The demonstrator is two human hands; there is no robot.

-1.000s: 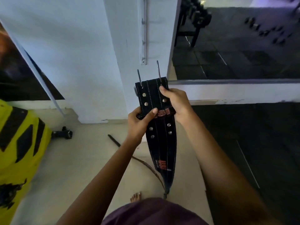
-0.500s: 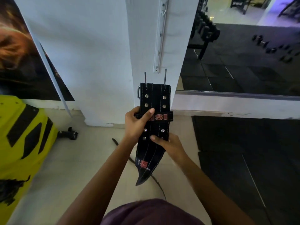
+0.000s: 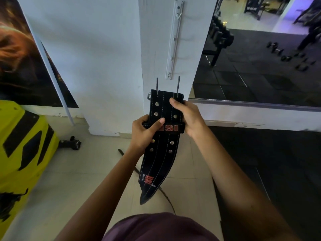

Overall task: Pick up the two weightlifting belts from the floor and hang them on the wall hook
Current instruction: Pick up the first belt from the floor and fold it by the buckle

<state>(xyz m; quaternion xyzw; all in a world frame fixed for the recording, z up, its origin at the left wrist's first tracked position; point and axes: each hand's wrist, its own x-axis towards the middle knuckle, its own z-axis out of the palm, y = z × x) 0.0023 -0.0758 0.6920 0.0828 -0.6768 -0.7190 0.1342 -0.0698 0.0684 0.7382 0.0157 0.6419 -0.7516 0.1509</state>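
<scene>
A black weightlifting belt (image 3: 162, 153) with silver rivets, white stitching and red lettering hangs upright in front of me, its two buckle prongs pointing up. My left hand (image 3: 145, 134) grips its left edge, thumb across the keeper loop. My right hand (image 3: 186, 117) holds the right edge near the buckle. A white hook rail (image 3: 174, 40) is fixed upright on the white pillar, just above the belt. A thin dark strap (image 3: 166, 197) lies on the floor behind the belt; I cannot tell whether it is the second belt.
A yellow and black object (image 3: 22, 146) stands at the left. A small dumbbell (image 3: 70, 143) lies by the pillar's base. A mirror (image 3: 260, 58) at the right shows dumbbell racks. Black rubber flooring (image 3: 269, 162) covers the right side, pale tiles the middle.
The belt has risen toward the hook rail. My right hand went from the top edge down to the belt's lower part, then back up beside the buckle.
</scene>
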